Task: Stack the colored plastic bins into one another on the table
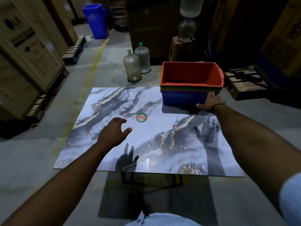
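Note:
A nested stack of plastic bins stands at the far right corner of the marble-patterned table (114,108). The red bin (192,74) is on top, the blue bin (179,98) at the bottom, with green, yellow and purple rims showing between them. My right hand (208,103) rests against the near right side of the blue bin, fingers up on its wall and thumb out to the left. Over the table's middle left hovers my left hand (114,132), fingers curled apart and holding nothing.
A round red and green sticker (141,117) lies on the table's middle. Two large water jugs (132,67) stand on the floor behind the table. Cardboard boxes on pallets (24,62) line the left, a wooden pallet (244,84) lies right of the bins, a blue trash bin (96,20) far back.

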The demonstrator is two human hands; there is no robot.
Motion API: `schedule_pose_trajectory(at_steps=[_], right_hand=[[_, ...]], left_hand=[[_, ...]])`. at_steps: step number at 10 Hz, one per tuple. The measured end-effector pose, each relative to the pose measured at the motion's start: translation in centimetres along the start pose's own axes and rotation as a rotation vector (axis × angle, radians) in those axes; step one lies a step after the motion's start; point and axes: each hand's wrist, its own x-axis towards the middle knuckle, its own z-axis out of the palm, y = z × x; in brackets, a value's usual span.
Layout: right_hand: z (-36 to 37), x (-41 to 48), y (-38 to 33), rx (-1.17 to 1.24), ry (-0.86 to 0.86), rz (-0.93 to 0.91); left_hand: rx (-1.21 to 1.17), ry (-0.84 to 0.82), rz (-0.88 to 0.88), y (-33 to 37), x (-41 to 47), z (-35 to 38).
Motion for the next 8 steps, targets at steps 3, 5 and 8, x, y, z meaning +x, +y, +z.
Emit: schedule_pose_trajectory(at_steps=[3,5,8], right_hand=[[-0.3,2.2,2.8,0.077,0.012,-0.050],[0.0,1.6,3.0,0.060,0.025,-0.051],[2.8,-2.9,0.4,-0.032,0.123,-0.247]], left_hand=[[0.023,-0.038,-0.035,0.8,-2.5,1.6],[0.050,-0.063,-0.035,1.9,-2.5,1.7],[0.076,-0.041,0.020,4.8,-0.9,0.7]])
